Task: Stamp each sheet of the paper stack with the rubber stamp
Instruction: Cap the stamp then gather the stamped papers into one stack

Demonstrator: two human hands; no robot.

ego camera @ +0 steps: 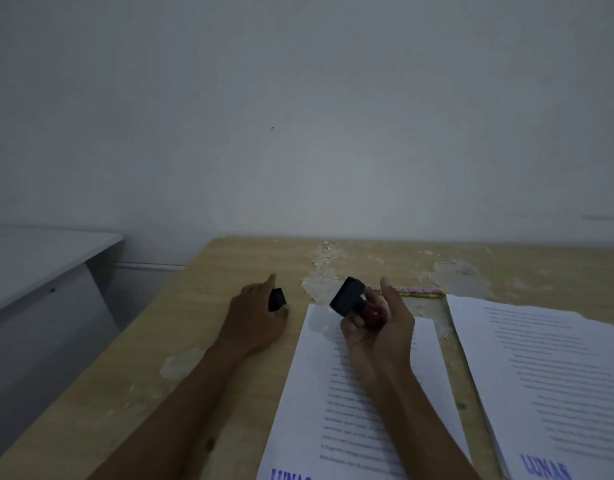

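Above the far end of the middle sheet [336,393], the right hand [378,327] holds the rubber stamp [350,301] clear of the paper, fingers curled round its dark red knob, thumb raised and straight. The stamp's long axis runs from the knob in the palm up and leftward to the black block, so the printing face looks away to the left and toward the far edge of the table [180,341], not down at the page. That tilt is what the next move turns on, as I judge it: the stamp must be brought face down before it can land, and the sheet lies straight below and toward the near edge from the grip.

The left hand [255,322] rests on the table just left of that sheet, fingers closed on a small black thing [277,299] (perhaps a cap or an ink pad; too dim to tell), forefinger pointing at the far edge. The right hand is the nearer to the paper.

A second pile of sheets [541,375] lies toward the right edge, apart from the middle sheet, with a pencil [419,292] beyond the gap between them.

Blue capitals reading "LUNAS" mark the pile near its near edge; the middle sheet shows the same blue letters, cut off by the frame. The printed lines are too blurred to read.
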